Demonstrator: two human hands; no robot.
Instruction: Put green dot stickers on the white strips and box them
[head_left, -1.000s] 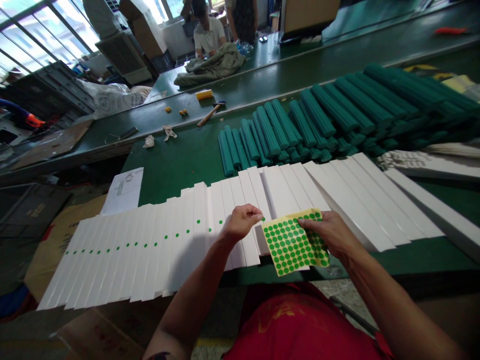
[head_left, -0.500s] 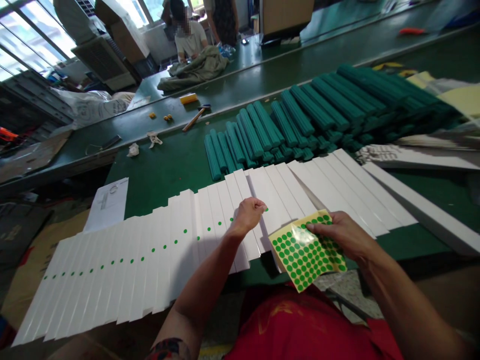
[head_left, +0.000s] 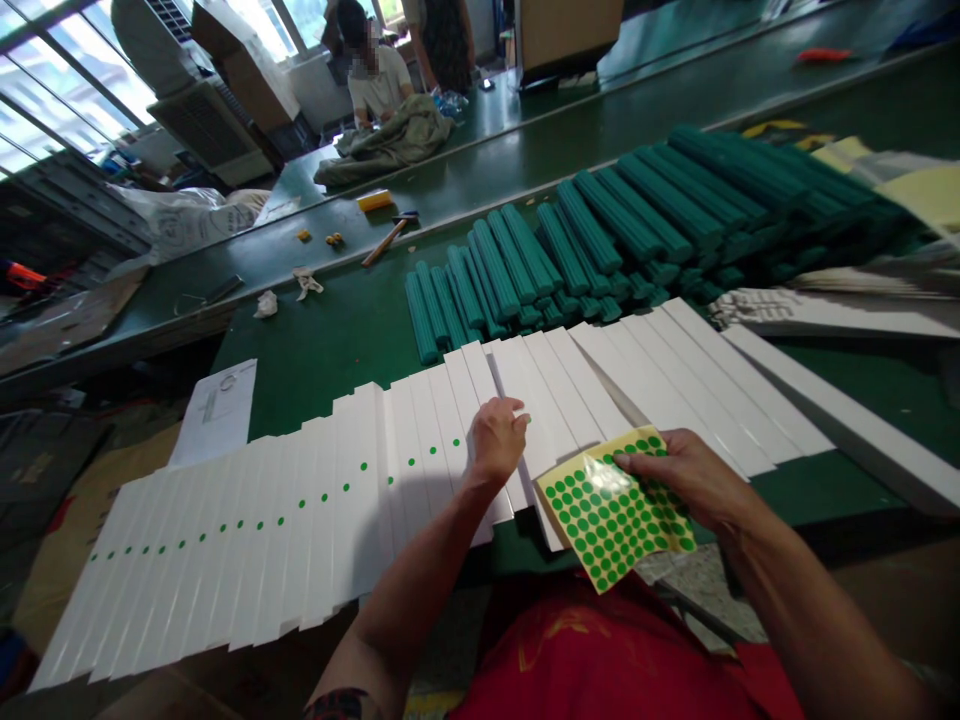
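Note:
My left hand point(head_left: 498, 438) hovers over or touches the row of white flat boxes point(head_left: 330, 540), near its middle. A small green round sticker point(head_left: 528, 420) shows at its fingertips, only partly visible. My right hand point(head_left: 694, 478) grips a yellow sheet of green dot stickers point(head_left: 611, 510), thumb on top and fingers underneath. The sheet tilts over the front edge of the boxes. Green dots point(head_left: 301, 504) sit one per box along the left part of the row. On the boxes right of my left hand, no dots show.
Dark green ribbed bundles point(head_left: 600, 230) lie piled behind the boxes on the green table point(head_left: 315, 350). A white paper point(head_left: 217, 405) lies at the left. Farther back are a hammer point(head_left: 386, 240), a yellow object point(head_left: 374, 200) and a person point(head_left: 379, 85) beside grey-green cloth point(head_left: 397, 140).
My left hand has shifted slightly, its index finger now lifted apart from the fingertip with the green sticker. My right hand and the sheet stay almost in place.

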